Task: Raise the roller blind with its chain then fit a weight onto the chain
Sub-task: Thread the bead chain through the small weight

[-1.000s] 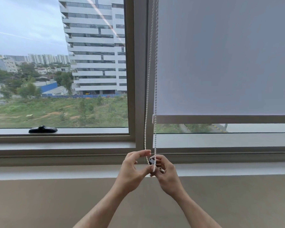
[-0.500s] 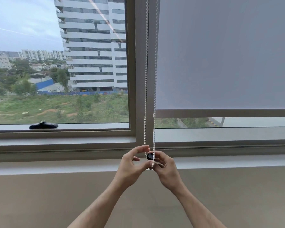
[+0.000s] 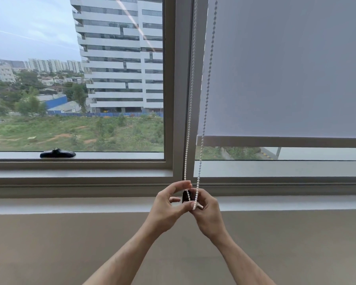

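Below the window frame, at the foot of the chain loop, both hands meet. Left hand (image 3: 169, 206) pinches the bottom of the chain (image 3: 190, 112) between thumb and forefinger; other fingers loosely curled. Right hand (image 3: 208, 212) is closed around a small dark piece, likely the weight (image 3: 186, 196), held against the lowest beads. Whether it has clipped on, cannot tell; most of it is hidden by fingers.

Roller blind (image 3: 286, 68): bottom bar (image 3: 275, 141) sits just above the lower edge of the glass, only a narrow strip of pane uncovered. Judged barely raised, if at all, so the lifting step looks mostly undone, while the weight-fitting step appears to be in hand. Black handle (image 3: 57, 153) lies on the left sill, well apart, untouched.
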A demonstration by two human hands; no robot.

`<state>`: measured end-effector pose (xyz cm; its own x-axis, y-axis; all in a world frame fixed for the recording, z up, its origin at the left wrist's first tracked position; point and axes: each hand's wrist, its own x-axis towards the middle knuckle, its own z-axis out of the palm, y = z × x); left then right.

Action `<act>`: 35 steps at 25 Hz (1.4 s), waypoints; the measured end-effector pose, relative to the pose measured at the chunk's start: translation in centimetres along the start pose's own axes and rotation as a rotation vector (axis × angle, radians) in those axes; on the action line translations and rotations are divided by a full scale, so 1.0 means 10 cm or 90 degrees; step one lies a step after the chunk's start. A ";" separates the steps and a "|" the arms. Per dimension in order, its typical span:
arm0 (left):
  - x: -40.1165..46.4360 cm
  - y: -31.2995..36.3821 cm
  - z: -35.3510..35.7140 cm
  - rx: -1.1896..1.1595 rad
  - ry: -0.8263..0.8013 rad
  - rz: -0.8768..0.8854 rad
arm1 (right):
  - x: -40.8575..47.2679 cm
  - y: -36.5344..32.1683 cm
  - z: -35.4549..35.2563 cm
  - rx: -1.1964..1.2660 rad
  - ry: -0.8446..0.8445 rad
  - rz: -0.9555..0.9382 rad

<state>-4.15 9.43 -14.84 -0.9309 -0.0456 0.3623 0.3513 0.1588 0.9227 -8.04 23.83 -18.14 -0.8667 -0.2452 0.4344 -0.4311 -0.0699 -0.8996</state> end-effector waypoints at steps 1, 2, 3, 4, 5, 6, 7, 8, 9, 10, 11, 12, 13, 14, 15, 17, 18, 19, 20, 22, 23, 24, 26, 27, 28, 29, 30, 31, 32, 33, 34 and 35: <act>0.00 -0.01 -0.01 -0.019 -0.004 -0.003 | 0.00 0.00 0.00 0.005 0.006 -0.003; -0.01 -0.01 -0.02 -0.035 -0.008 -0.004 | -0.01 0.01 0.00 0.010 0.010 -0.005; -0.01 0.00 -0.03 -0.043 -0.011 -0.006 | -0.02 0.01 0.00 0.015 0.013 -0.004; -0.01 0.00 -0.04 -0.046 -0.013 -0.006 | -0.02 0.01 0.01 0.020 0.014 -0.003; -0.02 0.00 -0.05 -0.045 -0.014 -0.007 | -0.03 0.01 0.01 0.023 0.015 -0.002; -0.02 0.00 -0.05 -0.045 -0.015 -0.009 | -0.03 0.01 0.01 0.026 0.015 -0.002; -0.01 0.01 -0.05 -0.047 -0.017 -0.010 | -0.03 0.01 0.02 0.029 0.014 -0.003; -0.01 0.01 -0.06 -0.050 -0.022 -0.012 | -0.03 0.01 0.02 0.033 0.014 -0.003; -0.01 0.02 -0.06 -0.050 -0.027 -0.014 | -0.03 0.00 0.02 0.038 0.015 -0.003; -0.01 0.03 -0.06 -0.052 -0.032 -0.015 | -0.03 -0.01 0.03 0.043 0.016 -0.003; -0.01 0.04 -0.06 -0.058 -0.035 -0.016 | -0.04 -0.02 0.03 0.048 0.017 -0.004; -0.02 0.05 -0.06 -0.067 -0.034 -0.019 | -0.04 -0.03 0.03 0.051 0.018 -0.005; -0.02 0.05 -0.06 -0.075 -0.031 -0.022 | -0.04 -0.04 0.04 0.050 0.018 -0.007; -0.03 0.06 -0.05 -0.081 -0.025 -0.023 | -0.03 -0.05 0.04 0.045 0.020 -0.008; -0.04 0.06 -0.05 -0.082 -0.021 -0.022 | -0.03 -0.05 0.04 0.041 0.022 -0.007; -0.04 0.06 -0.05 -0.083 -0.021 -0.023 | -0.02 -0.05 0.02 0.050 0.016 0.001; -0.04 0.05 -0.05 -0.088 -0.022 -0.024 | -0.02 -0.05 0.01 0.055 0.007 0.003; -0.04 0.04 -0.05 -0.096 -0.019 -0.025 | -0.03 -0.05 0.00 0.060 -0.003 0.004; -0.03 0.03 -0.06 -0.101 -0.015 -0.024 | -0.03 -0.06 -0.02 0.065 -0.011 0.008; -0.02 0.04 -0.08 -0.105 -0.007 -0.021 | -0.02 -0.05 -0.07 0.070 -0.024 0.029; -0.01 0.04 -0.08 -0.104 -0.007 -0.020 | -0.02 -0.02 -0.11 0.070 -0.024 0.043; -0.01 0.03 -0.08 -0.102 -0.006 -0.020 | -0.01 0.02 -0.15 0.071 -0.013 0.058; 0.00 0.03 -0.09 -0.097 -0.003 -0.024 | 0.03 0.16 -0.24 0.068 0.053 0.097; 0.00 0.03 -0.09 -0.095 -0.003 -0.026 | 0.05 0.25 -0.29 0.051 0.101 0.126; 0.00 0.03 -0.09 -0.092 -0.003 -0.027 | 0.08 0.35 -0.33 0.013 0.141 0.159; 0.01 0.02 -0.09 -0.091 -0.003 -0.026 | 0.11 0.44 -0.37 -0.042 0.169 0.192; 0.01 0.03 -0.10 -0.092 -0.002 -0.026 | 0.14 0.53 -0.40 -0.103 0.186 0.217; 0.01 0.03 -0.10 -0.094 -0.001 -0.026 | 0.17 0.60 -0.42 -0.163 0.196 0.232; 0.02 0.03 -0.11 -0.096 -0.001 -0.026 | 0.21 0.67 -0.44 -0.219 0.201 0.237; 0.03 0.02 -0.11 -0.095 -0.002 -0.027 | 0.26 0.73 -0.44 -0.269 0.202 0.240; 0.02 0.01 -0.12 -0.093 -0.004 -0.030 | 0.31 0.80 -0.44 -0.313 0.194 0.242; 0.02 0.00 -0.13 -0.089 -0.004 -0.032 | 0.37 0.86 -0.44 -0.349 0.177 0.245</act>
<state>-4.18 8.16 -14.60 -0.9481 -0.0436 0.3151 0.3146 0.0177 0.9491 -16.06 26.61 -24.04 -0.9825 0.1057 0.1532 -0.0835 0.4849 -0.8706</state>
